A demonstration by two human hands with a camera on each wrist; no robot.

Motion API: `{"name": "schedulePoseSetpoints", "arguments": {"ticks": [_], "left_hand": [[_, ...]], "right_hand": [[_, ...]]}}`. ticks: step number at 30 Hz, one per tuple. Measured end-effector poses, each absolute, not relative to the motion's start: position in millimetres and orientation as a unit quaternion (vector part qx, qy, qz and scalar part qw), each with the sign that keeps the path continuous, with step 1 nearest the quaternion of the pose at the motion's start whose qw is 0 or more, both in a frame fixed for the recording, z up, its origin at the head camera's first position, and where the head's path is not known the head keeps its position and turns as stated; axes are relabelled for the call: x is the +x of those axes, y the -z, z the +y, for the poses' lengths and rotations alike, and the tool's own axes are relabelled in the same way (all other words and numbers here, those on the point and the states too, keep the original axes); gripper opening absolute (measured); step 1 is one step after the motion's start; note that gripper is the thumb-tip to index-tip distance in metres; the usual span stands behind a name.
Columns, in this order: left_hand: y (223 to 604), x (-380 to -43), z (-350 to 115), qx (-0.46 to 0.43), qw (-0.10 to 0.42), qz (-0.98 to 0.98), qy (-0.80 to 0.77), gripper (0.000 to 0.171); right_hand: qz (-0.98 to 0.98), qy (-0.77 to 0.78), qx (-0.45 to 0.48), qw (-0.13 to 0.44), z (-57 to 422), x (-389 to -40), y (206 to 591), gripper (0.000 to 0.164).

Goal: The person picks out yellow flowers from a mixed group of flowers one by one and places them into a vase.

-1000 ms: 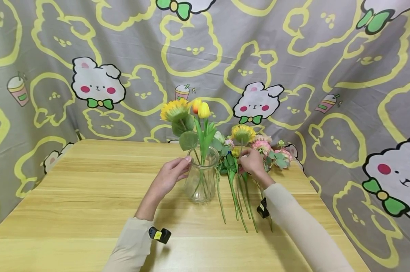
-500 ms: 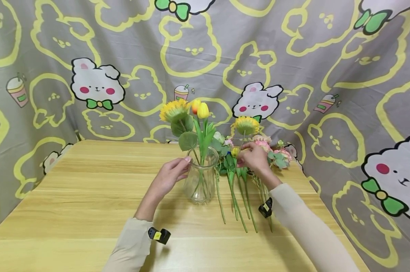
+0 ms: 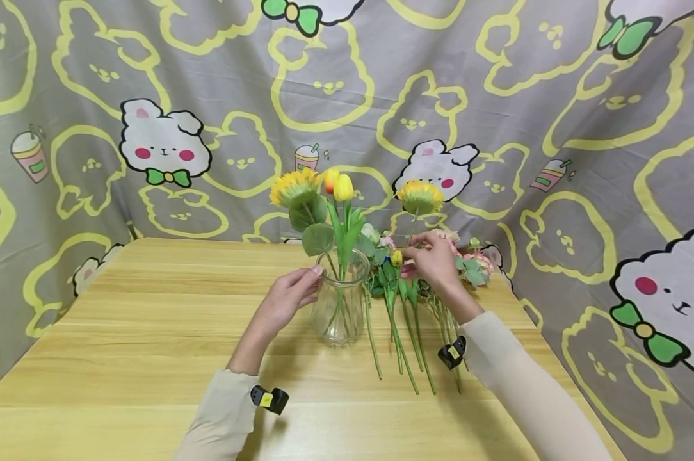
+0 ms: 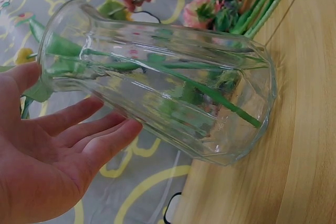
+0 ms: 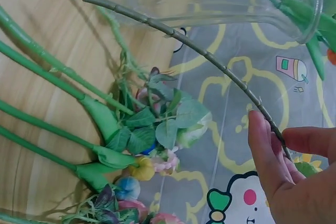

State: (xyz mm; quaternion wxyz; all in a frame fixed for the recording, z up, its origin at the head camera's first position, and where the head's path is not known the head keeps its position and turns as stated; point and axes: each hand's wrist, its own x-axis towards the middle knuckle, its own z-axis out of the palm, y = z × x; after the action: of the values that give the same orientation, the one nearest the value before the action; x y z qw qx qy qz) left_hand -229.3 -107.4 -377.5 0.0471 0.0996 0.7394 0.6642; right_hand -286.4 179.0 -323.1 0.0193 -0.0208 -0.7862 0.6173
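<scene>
My left hand touches the side of a clear glass vase near its rim, its fingers extended along the glass in the left wrist view. The vase stands upright on the table and holds a yellow sunflower with round green leaves and yellow and orange tulips. To the right of the vase, my right hand pinches another sunflower by its stem, bloom upward. In the right wrist view that brown-green stem slants between thumb and fingers, its lower end overlapping the vase.
Right of the vase lie several artificial flowers, with a yellow tulip bud, pink blooms and long green stems pointing toward the near edge. A wooden table carries everything. A patterned grey curtain hangs behind and at both sides.
My right hand has lifted the sunflower up out of the flower pile, its bloom rising and shifting slightly right. The left hand and vase have stayed in place.
</scene>
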Motion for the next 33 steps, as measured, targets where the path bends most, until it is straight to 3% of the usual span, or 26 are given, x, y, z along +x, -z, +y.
{"name": "schedulePoseSetpoints", "arguments": {"ticks": [15, 23, 33], "left_hand": [[377.7, -229.1, -109.2, 0.102, 0.05, 0.739, -0.664, 0.073], [377.9, -228.8, -109.0, 0.1, 0.048, 0.74, -0.664, 0.072], [377.6, -229.2, -107.9, 0.101, 0.046, 0.741, -0.663, 0.071]], "right_hand": [[-0.78, -0.625, -0.014, -0.007, 174.4, -280.8, 313.6, 0.031], [-0.774, -0.632, -0.017, -0.025, 174.9, -280.5, 314.8, 0.04], [-0.759, -0.65, -0.037, -0.03, 178.9, -283.9, 323.1, 0.021]]}}
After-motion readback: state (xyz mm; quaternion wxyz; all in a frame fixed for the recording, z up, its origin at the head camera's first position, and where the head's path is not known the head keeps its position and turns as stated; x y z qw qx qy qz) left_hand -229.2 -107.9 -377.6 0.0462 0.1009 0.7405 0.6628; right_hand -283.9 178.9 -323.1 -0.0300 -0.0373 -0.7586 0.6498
